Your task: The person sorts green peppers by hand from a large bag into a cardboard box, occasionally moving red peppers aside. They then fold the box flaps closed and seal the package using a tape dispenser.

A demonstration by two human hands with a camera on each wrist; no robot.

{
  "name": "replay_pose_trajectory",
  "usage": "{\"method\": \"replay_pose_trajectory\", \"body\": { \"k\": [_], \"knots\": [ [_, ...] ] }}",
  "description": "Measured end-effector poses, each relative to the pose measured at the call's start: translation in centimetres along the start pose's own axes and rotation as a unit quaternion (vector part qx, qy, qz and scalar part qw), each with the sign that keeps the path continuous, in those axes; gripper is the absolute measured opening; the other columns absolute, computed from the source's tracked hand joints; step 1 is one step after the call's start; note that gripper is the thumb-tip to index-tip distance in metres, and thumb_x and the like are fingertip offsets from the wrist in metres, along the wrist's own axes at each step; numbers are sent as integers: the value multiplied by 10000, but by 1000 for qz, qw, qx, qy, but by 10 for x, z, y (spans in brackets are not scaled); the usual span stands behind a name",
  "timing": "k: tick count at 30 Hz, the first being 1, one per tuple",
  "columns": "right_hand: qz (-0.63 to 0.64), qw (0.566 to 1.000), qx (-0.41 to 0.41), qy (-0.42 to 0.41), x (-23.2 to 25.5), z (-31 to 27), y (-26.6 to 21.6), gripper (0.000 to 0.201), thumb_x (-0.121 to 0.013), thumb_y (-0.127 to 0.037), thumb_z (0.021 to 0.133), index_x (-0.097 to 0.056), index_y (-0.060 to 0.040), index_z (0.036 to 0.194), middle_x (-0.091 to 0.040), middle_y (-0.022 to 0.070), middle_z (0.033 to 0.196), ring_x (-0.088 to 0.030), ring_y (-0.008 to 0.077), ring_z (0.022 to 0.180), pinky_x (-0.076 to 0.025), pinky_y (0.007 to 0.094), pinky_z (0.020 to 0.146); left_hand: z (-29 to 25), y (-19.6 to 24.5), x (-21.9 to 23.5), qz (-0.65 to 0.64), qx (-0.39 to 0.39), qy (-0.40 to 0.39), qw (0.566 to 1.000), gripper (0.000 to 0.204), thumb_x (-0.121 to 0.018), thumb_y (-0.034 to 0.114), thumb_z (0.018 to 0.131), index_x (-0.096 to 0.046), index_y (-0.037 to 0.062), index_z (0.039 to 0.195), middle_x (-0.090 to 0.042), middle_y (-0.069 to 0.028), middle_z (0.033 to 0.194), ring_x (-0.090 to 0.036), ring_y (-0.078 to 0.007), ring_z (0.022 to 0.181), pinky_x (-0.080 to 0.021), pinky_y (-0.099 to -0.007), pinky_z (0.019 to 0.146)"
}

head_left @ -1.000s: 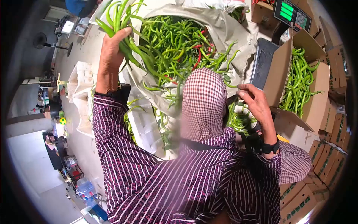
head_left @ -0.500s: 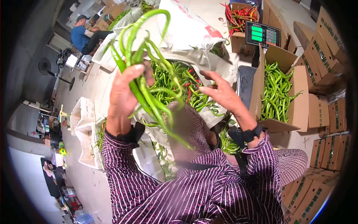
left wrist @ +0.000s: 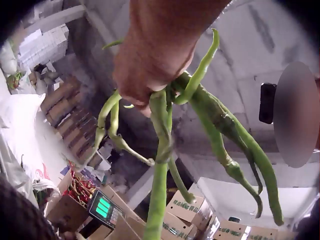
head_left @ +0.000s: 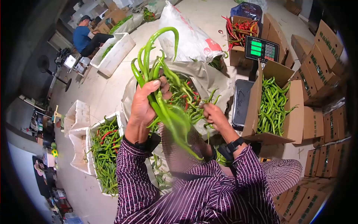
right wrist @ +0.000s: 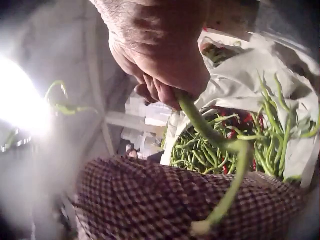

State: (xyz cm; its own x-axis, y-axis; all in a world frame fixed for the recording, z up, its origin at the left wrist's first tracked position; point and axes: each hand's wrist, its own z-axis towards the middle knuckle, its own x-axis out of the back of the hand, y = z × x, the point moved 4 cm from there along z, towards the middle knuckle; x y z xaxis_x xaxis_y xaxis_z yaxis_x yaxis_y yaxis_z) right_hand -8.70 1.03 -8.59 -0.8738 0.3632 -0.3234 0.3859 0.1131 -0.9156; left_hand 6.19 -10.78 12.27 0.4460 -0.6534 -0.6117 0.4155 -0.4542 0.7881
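A bunch of long green chili peppers (head_left: 156, 100) is gripped in my left hand (head_left: 144, 104), with tips and stems sticking out above and below the fist. In the left wrist view, several of those peppers hang down from the left hand (left wrist: 152, 65). My right hand (head_left: 216, 117) holds one green chili pepper (right wrist: 200, 120), which bends out of the curled fingers in the right wrist view. Both hands are over the front of an open pale sack (head_left: 214, 76) full of green peppers with a few red ones. The right fingertips are mostly hidden in the head view.
To the right, a cardboard box (head_left: 294, 115) of green peppers stands by a scale (head_left: 242, 100) with a lit display (head_left: 261, 48). A box of red peppers (head_left: 240, 31) is behind. White foam crates (head_left: 80, 145) stand left. A person in blue (head_left: 81, 37) sits far back.
My head view has lifted. The left hand, still holding the bunch, has come from over the sack's left side towards the middle. My right hand, spread half a second ago, now grips a chili pepper.
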Motion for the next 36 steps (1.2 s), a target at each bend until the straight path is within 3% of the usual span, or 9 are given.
{"method": "replay_pose_trajectory", "body": {
  "k": [2,7,9,10,12,19,21,30,36],
  "knots": [
    [268,963,-4,36,33,7,30,254,-513,-273,961,-604,-49,1039,-491,-18,699,-435,77,553,-364,236,511,-4,-9,1,-14,23,32,999,354,-629,91,818,-501,20,1141,-487,-7,870,-395,-95,734,-407,-234,614],
    [315,945,88,19,57,27,-4,380,-528,-328,959,-577,0,1145,-583,31,833,-494,89,649,-415,244,575,-10,-41,9,-60,71,15,996,362,-613,68,821,-475,4,1149,-447,-5,840,-399,-95,732,-402,-217,606],
    [-3,977,168,128,46,22,-27,502,-552,-367,944,-528,36,1243,-608,89,1042,-561,119,853,-477,273,733,-12,-53,6,-96,89,-5,991,363,-614,54,818,-473,-3,1148,-450,-11,842,-404,-99,733,-408,-218,606],
    [-1,978,163,133,40,12,-42,502,-552,-367,944,-528,36,1243,-608,89,1042,-561,119,853,-477,273,733,-11,-58,8,-97,95,-3,991,363,-614,54,818,-473,-3,1148,-450,-11,842,-404,-99,733,-408,-218,606],
    [-37,987,157,-1,15,-10,-78,584,-541,-330,961,-398,59,1372,-516,124,1318,-496,190,1193,-392,328,1007,-15,-71,7,-160,129,-30,978,362,-616,60,820,-471,-5,1145,-436,-10,831,-404,-100,730,-408,-217,598],
    [18,986,133,-103,-23,-29,-85,397,-605,-315,918,-551,23,1119,-576,16,940,-543,104,821,-486,252,722,-25,-109,-14,-196,178,-78,961,375,-646,117,805,-489,7,1128,-389,34,741,-361,-80,646,-346,-226,577],
    [169,978,31,-120,-18,-44,-79,306,-607,-274,924,-567,-4,1063,-556,0,877,-537,84,750,-494,233,641,-31,-115,-15,-206,185,-78,958,374,-643,114,814,-485,3,1134,-390,38,740,-361,-73,645,-345,-224,583],
    [215,976,17,36,3,-75,-66,321,-600,-164,919,-558,0,1190,-566,-8,888,-528,41,720,-462,180,607,-52,-165,-10,-125,266,31,955,470,-666,78,803,-469,32,1228,-476,3,815,-418,-89,694,-410,-243,619],
    [292,950,104,42,48,-71,-63,252,-585,-136,931,-568,-12,1150,-594,51,894,-541,72,688,-465,199,547,-53,-170,-12,-219,233,-76,944,559,-716,70,758,-469,43,1259,-559,-50,890,-507,-123,713,-454,-259,625]
  ]
}}
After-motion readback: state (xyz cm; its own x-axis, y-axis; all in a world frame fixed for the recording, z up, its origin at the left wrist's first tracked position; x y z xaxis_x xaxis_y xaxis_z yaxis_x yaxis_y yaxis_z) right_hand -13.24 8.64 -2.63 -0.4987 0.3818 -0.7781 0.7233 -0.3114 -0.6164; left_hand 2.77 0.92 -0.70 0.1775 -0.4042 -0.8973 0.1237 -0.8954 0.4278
